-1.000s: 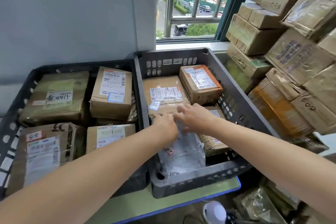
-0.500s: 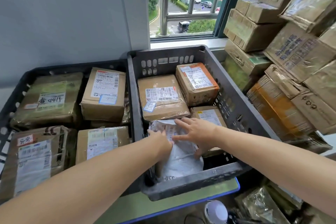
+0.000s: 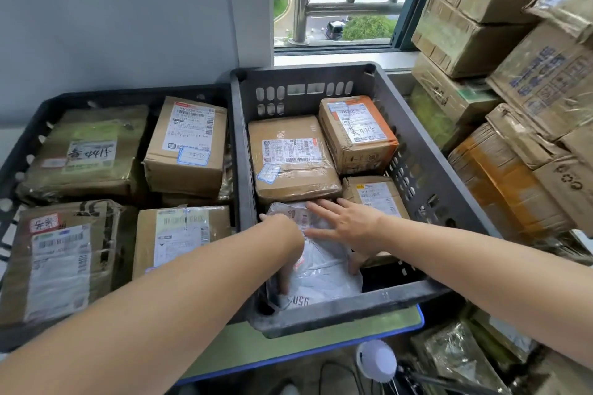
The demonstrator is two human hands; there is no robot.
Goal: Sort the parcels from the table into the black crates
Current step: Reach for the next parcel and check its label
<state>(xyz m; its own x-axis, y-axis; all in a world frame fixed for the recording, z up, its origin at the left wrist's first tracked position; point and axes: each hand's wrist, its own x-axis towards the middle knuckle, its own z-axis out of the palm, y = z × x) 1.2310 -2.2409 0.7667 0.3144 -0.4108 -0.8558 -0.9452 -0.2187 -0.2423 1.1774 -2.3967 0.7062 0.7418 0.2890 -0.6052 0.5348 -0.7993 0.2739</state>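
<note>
A white plastic mailer bag (image 3: pixel 324 276) lies at the near end of the right black crate (image 3: pixel 337 311). My right hand (image 3: pixel 349 224) rests flat on top of it, fingers straight and spread. My left hand (image 3: pixel 282 231) is at the bag's left side, its fingers pointing down between the bag and the crate wall. Behind the bag in this crate sit a flat brown parcel (image 3: pixel 292 157), an orange-taped box (image 3: pixel 356 131) and a small box (image 3: pixel 378 199). The left black crate (image 3: pixel 96 96) holds several labelled cardboard parcels.
Both crates stand side by side on a green table with a blue edge (image 3: pixel 288 349), against a grey wall and a window sill. A tall stack of cardboard boxes (image 3: pixel 529 90) crowds the right side. Wrapped parcels and a white round object (image 3: pixel 375 361) lie below the table.
The white bag has gone down from half upright to lying in the right crate. My right hand has flattened and spread on it, and my left hand has slid down its left side.
</note>
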